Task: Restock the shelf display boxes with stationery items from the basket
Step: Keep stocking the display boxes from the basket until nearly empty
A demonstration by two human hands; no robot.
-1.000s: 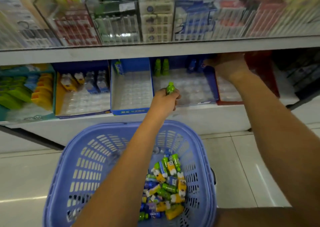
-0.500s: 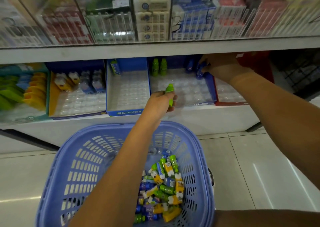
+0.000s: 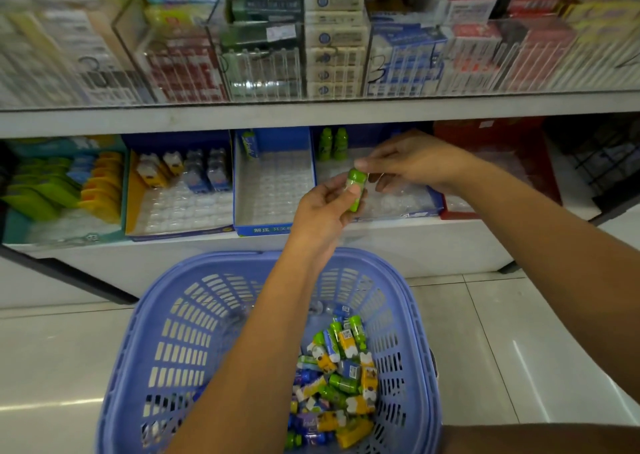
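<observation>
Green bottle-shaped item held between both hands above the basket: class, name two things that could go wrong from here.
1. The green item is pinched only at fingertips by the left hand and right hand; a slipped grip might drop it to the floor.
2. Four display boxes sit alongside; it could land in the wrong one rather than beside the two green bottles.

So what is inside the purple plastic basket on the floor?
Inside the purple plastic basket lies a pile of small stationery items in green, yellow, blue and white, gathered at its right side. The person's left forearm covers part of the basket floor, so anything beneath it is hidden.
</observation>
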